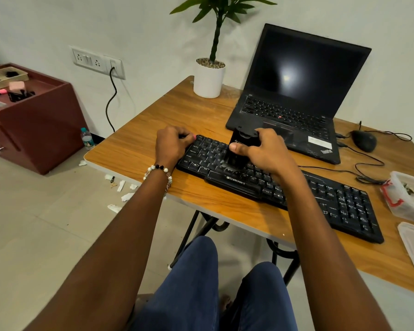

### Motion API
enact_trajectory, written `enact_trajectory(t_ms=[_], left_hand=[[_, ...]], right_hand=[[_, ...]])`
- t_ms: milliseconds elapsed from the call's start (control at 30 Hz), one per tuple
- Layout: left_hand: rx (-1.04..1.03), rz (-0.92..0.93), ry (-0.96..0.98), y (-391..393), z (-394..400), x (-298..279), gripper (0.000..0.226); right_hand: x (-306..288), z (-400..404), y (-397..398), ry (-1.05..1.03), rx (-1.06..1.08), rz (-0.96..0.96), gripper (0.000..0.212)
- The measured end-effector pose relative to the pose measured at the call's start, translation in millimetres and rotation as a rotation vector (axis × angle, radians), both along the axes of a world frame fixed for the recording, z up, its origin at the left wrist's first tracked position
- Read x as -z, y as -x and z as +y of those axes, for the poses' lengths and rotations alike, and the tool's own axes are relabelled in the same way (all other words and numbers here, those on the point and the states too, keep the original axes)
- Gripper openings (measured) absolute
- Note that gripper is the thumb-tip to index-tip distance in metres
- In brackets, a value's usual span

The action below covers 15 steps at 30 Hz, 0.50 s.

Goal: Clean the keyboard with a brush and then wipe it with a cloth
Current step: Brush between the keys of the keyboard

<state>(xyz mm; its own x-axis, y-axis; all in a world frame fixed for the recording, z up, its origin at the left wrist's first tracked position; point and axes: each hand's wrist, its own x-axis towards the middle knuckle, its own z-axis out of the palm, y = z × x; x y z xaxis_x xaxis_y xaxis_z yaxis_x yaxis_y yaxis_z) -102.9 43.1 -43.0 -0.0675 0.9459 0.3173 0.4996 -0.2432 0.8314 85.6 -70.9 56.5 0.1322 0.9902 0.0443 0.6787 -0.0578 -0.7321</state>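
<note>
Bracing the keyboard (280,185) at its far left corner, the left hand (171,145) is curled closed on the edge, likely to stop it sliding on the counter (134,151). The right hand (264,150) has its grip wrapped tight around 1 black brush (239,149), held upright with bristles down on the left-side keys. Visible: 1 keyboard, 1 brush, 2 hands, 1 laptop (296,91); 0 cloths that I can make out.

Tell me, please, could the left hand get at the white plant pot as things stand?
Probably yes: the left hand rests on the keyboard's left end, and only bare table lies between it and the plant pot.
</note>
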Motion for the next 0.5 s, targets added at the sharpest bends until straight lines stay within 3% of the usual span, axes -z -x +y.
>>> enact_trajectory(t_ms=[100, 200, 333, 500], left_hand=[[0.005, -0.002, -0.002, -1.0, -1.1, -0.9, 0.015], [0.002, -0.001, 0.003, -0.9, -1.4, -1.0, 0.016], [0.006, 0.001, -0.002, -0.8, -1.0, -0.6, 0.014], [-0.001, 0.015, 0.003, 0.4, 1.8, 1.0, 0.014]], right_hand=[[-9.4, 6.5, -2.8, 0.044, -0.022, -0.122, 0.04], [-6.1, 8.7, 11.0, -0.063, 0.005, -0.013, 0.04], [13.9, 4.9, 23.8, -0.176, 0.057, -0.049, 0.031], [15.5, 0.2, 21.7, -0.106, 0.058, -0.025, 0.03]])
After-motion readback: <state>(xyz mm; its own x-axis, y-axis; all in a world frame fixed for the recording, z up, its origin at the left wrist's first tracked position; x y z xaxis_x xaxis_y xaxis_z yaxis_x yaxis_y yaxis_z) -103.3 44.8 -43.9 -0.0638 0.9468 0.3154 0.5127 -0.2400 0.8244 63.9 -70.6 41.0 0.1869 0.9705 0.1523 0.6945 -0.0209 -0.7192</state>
